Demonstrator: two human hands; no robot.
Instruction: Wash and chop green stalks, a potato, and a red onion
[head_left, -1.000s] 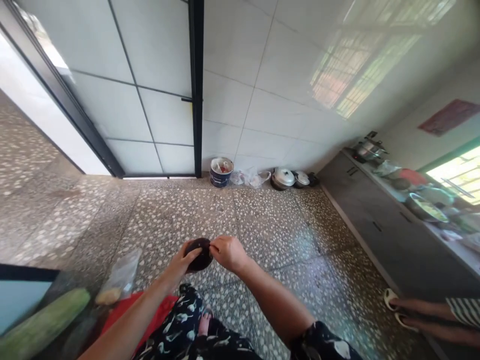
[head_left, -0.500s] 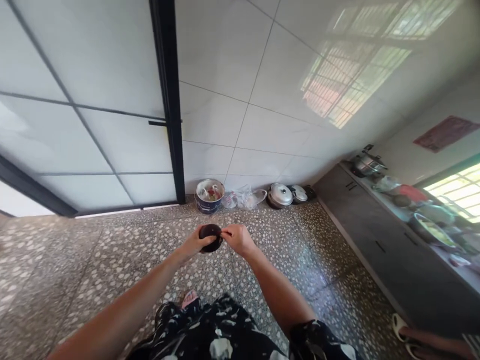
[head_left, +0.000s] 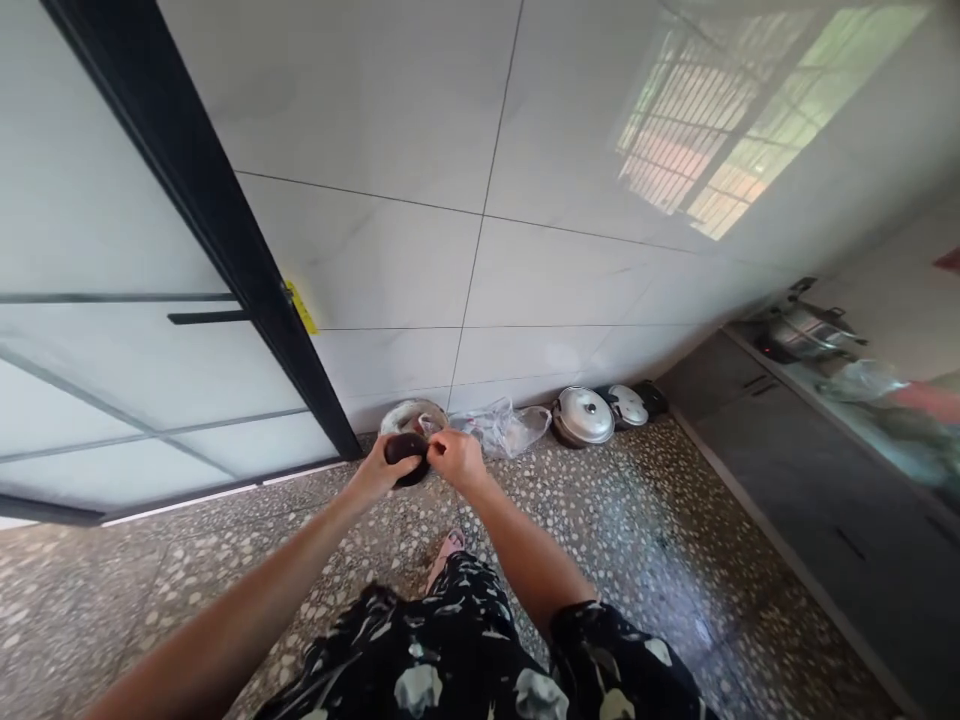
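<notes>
Dark, smooth skin covers the rounded eggplant [head_left: 403,446], held up in front of the person, above the terrazzo floor [head_left: 247,570]. Fingers of the left hand [head_left: 379,470] wrap around it, thumb across the near side. The right hand [head_left: 459,460] pinches its right end, fingertips together; the exact spot is hidden. Behind them, partly covered, stands a bucket [head_left: 409,408], with clear plastic bags [head_left: 504,428] beside it and a silver-lidded pot [head_left: 585,415] farther right.
</notes>
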